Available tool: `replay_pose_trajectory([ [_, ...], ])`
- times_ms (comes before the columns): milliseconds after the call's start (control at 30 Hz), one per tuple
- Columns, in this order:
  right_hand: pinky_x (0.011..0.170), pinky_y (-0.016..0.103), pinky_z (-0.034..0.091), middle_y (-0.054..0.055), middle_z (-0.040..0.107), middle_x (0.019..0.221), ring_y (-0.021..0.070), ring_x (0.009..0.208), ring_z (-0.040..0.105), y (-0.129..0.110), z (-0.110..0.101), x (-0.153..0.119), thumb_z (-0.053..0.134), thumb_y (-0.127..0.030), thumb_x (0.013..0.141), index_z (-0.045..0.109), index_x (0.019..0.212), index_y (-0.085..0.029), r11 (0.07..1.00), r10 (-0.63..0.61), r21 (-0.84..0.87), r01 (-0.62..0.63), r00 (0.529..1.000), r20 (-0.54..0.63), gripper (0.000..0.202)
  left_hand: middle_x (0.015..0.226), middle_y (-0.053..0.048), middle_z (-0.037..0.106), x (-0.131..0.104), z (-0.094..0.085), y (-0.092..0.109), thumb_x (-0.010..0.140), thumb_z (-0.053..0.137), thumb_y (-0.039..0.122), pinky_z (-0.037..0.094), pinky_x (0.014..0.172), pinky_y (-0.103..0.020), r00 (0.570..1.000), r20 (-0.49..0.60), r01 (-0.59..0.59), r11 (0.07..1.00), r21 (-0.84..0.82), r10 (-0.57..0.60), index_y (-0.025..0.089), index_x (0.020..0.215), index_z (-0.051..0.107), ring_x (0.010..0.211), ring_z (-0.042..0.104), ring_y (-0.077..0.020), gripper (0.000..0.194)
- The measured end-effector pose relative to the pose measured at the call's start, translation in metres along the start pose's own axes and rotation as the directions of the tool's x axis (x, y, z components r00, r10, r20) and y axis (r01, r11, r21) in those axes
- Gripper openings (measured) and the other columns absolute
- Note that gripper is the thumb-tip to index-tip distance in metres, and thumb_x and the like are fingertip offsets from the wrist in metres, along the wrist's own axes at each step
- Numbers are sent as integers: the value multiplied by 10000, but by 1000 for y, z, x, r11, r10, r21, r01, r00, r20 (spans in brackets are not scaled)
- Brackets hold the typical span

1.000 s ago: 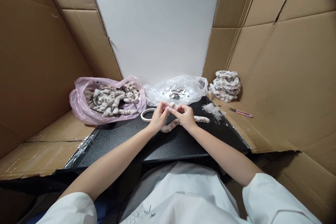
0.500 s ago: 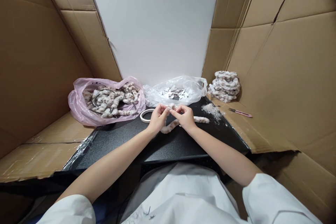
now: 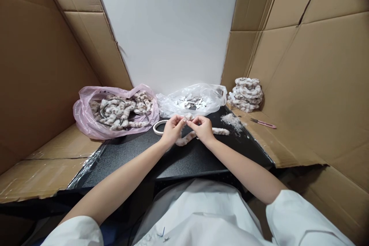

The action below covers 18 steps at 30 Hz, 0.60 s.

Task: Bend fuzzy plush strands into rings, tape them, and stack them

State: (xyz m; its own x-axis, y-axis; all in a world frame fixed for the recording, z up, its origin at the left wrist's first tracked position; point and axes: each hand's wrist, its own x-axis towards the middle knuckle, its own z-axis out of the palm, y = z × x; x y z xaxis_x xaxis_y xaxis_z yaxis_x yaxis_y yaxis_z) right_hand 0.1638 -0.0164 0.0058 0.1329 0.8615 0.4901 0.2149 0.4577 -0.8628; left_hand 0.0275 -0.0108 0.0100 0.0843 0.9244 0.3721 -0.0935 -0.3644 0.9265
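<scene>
A fluffy white-and-brown strip (image 3: 186, 138) bends across the black table under and around my hands. My left hand (image 3: 173, 128) is closed, thumb and fingertips pinching the furry strip. Facing it, my right hand (image 3: 202, 127) pinches the same piece, and the thumb tips nearly meet. A tuft of fur shows just beyond the fingertips; whatever finer detail lies between them is too small to make out. One end of the strip sticks out to the right of my right hand. Left of my left hand lies a roll of white tape (image 3: 159, 127).
A pink plastic bag (image 3: 83, 115) of furry strips and dark tubing stands at left. Behind my hands sits a clear bag (image 3: 167, 103) of small white-and-metal pieces. At right are stacked furry rings (image 3: 248, 94), loose fluff (image 3: 232, 121) and pink-handled snips (image 3: 263, 123). Cardboard walls (image 3: 325, 84) flank the table.
The hands keep the same pinch with only tiny finger movement. The whole view has shifted very slightly.
</scene>
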Motion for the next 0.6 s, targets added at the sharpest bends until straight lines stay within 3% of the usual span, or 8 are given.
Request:
replay_pose_trajectory([
  [367,520,256,368,-21,529,505,120,496,459,0,0,1,691,-423,642,520,510,-190,999,33,30,-33,999,-7,317,686,-4,609,-2,-1,4,722,699,497,436,628,-236,1000,11,-5,999,-34,5,158,753,640,640,523,-116,345],
  [600,507,245,351,-43,485,476,105,482,429,7,2,2,694,-424,653,522,503,-180,998,51,28,-52,998,41,334,707,-20,638,-2,-3,5,653,775,430,454,643,-255,1000,-18,-1,1000,18,1,159,767,653,669,567,-144,319],
])
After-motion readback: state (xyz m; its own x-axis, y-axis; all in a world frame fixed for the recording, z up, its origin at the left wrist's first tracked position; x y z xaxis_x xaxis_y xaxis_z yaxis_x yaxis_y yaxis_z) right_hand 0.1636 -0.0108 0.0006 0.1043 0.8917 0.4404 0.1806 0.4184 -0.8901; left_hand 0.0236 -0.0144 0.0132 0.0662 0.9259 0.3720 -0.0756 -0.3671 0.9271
